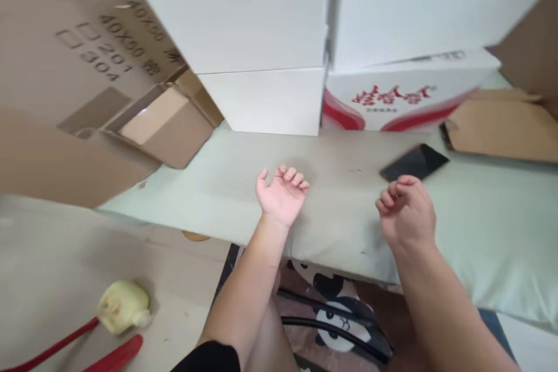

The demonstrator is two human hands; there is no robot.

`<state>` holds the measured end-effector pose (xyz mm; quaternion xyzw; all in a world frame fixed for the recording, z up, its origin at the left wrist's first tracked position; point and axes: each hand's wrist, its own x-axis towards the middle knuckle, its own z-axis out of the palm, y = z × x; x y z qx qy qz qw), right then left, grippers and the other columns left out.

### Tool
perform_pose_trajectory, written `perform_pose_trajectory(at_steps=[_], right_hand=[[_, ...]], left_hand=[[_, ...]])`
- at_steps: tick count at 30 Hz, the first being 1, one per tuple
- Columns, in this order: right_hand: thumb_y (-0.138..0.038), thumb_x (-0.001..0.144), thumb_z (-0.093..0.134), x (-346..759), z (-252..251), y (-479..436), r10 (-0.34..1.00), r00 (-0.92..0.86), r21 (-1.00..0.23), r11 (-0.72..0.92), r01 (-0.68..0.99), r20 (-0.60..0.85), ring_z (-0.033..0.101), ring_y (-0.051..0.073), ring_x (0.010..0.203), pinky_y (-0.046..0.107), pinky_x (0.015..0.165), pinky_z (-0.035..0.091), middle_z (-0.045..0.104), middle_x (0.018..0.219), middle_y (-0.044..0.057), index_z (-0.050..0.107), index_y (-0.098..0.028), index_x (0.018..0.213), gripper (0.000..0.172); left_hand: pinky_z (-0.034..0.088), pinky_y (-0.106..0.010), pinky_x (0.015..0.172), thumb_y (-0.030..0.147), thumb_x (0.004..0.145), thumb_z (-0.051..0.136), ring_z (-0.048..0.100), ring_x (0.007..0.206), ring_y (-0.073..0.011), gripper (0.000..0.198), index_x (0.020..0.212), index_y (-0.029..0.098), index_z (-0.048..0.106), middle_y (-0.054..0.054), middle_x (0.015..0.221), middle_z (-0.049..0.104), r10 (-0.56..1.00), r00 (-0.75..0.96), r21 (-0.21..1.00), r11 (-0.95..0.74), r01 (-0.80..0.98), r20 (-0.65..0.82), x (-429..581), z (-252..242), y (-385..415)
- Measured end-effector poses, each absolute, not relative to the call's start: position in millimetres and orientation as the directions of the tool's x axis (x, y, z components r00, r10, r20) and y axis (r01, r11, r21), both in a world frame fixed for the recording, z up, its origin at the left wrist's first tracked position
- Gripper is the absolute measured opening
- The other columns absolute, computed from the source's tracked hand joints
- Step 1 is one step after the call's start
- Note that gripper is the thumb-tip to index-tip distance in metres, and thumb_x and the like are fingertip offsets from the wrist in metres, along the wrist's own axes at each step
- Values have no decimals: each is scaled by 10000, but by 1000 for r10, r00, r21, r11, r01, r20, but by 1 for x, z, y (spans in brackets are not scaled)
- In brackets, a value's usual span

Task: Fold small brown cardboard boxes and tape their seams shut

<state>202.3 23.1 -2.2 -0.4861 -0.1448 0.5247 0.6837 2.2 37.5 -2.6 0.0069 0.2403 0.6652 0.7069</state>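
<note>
My left hand (pixel 283 193) rests palm up over the pale green tabletop (pixel 340 209), its fingers loosely curled, the thumb apart and nothing in the palm. To the right, my right hand (pixel 407 212) is turned palm up with its fingers curled in toward the thumb; I cannot make out anything between them. A black phone (pixel 414 164) lies flat just beyond my right hand, partly covered by its fingertips in this view.
Stacked white boxes (pixel 274 102) and a white box with red lettering (pixel 392 96) stand at the back. Cardboard (pixel 52 99) leans at left, a small open carton (pixel 165 128) before it. Brown cardboard (pixel 505 128) lies right. A yellow container (pixel 124 306) is on the floor.
</note>
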Motion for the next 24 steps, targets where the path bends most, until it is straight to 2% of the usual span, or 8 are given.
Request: perform_pose_trajectory(at_steps=[6, 10, 13, 17, 19, 21, 22, 24], right_hand=[[-205, 578, 673, 122, -13, 15, 948, 247, -931, -106, -350, -201, 369, 45, 431, 176, 427, 268, 429, 506, -110, 508, -220, 748, 237], [-230, 641, 695, 69, -11, 27, 979, 154, -975, -99, -200, -131, 354, 45, 432, 196, 435, 250, 450, 545, -114, 506, -230, 796, 245], [-232, 665, 689, 23, 4, 47, 998, 42, -997, -44, -66, -47, 388, 53, 451, 211, 451, 272, 454, 585, -111, 516, -236, 828, 238], [-265, 689, 647, -52, 33, 80, 967, -246, -976, 119, 184, 71, 520, 77, 534, 244, 508, 377, 536, 733, -68, 518, -232, 851, 211], [-297, 752, 612, -97, 49, 97, 920, -391, -941, 159, 300, 30, 614, 124, 636, 281, 554, 452, 615, 865, -19, 530, -232, 886, 170], [-229, 776, 579, -146, 63, 112, 858, -510, -853, 307, 422, 56, 685, 180, 788, 353, 691, 544, 672, 1008, 28, 546, -224, 918, 146], [-179, 764, 589, -171, 69, 118, 809, -571, -776, 447, 444, 139, 700, 211, 910, 394, 802, 566, 688, 1095, 48, 557, -221, 945, 189], [-113, 749, 611, -217, 78, 126, 663, -672, -550, 713, 434, 330, 646, 274, 1196, 455, 1035, 511, 697, 1227, 91, 573, -196, 985, 253]], left_hand=[[354, -268, 555, 476, 980, 339, 429, 535, -113, 435, 702, 182, 498, 25, 629, 385, 958, -57, 10, -56, -998, -281, -59, 4, 31], [356, -269, 559, 450, 957, 402, 426, 532, -112, 367, 717, 187, 493, 33, 622, 392, 959, -133, -130, -169, -977, -249, -96, 8, 23], [348, -265, 558, 435, 953, 411, 415, 521, -106, 351, 716, 187, 487, 43, 614, 376, 949, -169, -215, -230, -949, -265, -119, 8, 20], [340, -261, 560, 426, 957, 389, 401, 519, -101, 359, 705, 185, 474, 47, 612, 347, 932, -226, -274, -304, -912, -283, -144, 8, 16], [333, -260, 556, 410, 945, 403, 394, 523, -102, 337, 698, 189, 461, 45, 616, 335, 925, -259, -283, -336, -898, -277, -154, 8, 13], [329, -261, 553, 390, 931, 419, 387, 527, -103, 314, 690, 193, 452, 42, 619, 329, 917, -286, -291, -364, -885, -277, -161, 9, 10], [332, -262, 554, 385, 928, 421, 388, 530, -104, 308, 688, 194, 455, 40, 620, 333, 914, -290, -295, -371, -881, -283, -163, 9, 9], [340, -264, 557, 385, 927, 411, 394, 527, -103, 313, 686, 194, 468, 37, 617, 342, 910, -269, -302, -365, -881, -316, -166, 11, 8]])
